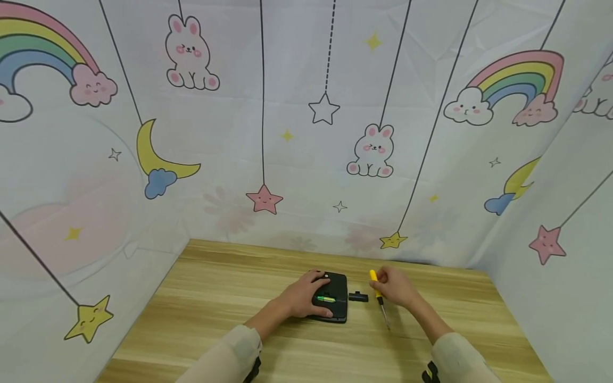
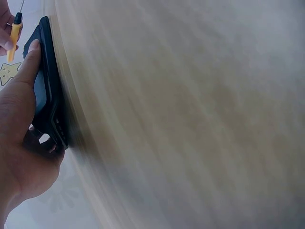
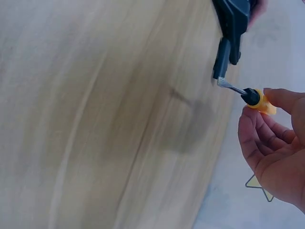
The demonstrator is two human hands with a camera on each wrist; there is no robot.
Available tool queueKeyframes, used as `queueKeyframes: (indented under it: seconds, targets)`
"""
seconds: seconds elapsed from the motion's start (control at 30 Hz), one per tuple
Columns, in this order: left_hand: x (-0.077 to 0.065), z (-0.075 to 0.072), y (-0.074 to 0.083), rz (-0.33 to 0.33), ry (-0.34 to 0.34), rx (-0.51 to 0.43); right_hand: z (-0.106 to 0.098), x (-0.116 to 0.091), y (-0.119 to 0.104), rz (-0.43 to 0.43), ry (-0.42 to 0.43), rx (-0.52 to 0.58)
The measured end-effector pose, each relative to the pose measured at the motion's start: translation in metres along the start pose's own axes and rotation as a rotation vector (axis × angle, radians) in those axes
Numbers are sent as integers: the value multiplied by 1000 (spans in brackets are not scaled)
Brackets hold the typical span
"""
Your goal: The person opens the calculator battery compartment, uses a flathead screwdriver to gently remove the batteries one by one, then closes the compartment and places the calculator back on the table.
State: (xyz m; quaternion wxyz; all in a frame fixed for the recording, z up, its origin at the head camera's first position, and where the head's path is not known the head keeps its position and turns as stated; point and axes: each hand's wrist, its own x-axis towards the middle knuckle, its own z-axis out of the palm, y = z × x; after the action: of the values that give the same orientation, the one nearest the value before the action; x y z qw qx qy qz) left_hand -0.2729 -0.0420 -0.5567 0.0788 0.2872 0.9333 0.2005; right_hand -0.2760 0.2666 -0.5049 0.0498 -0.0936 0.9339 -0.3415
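In the head view, lower right of centre, the right hand (image 1: 395, 286) pinches the screwdriver (image 1: 380, 299), its shaft slanting down-right, while the nearby black piece (image 1: 358, 297) lies lengthwise sideways between it and the black device (image 1: 339, 289), where the left hand (image 1: 304, 295) rests spread. In the left wrist view, the thumb lies along the device at left. In the right wrist view, the shaft points leftward, its tip overlapping the black piece at upper right.
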Motion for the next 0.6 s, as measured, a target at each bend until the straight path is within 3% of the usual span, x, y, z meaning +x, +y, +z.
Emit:
queueKeyframes:
  seconds: [0.6]
  targets:
    - [0,1,-1,1,4,6,-6,7,-26,-38,-41,16]
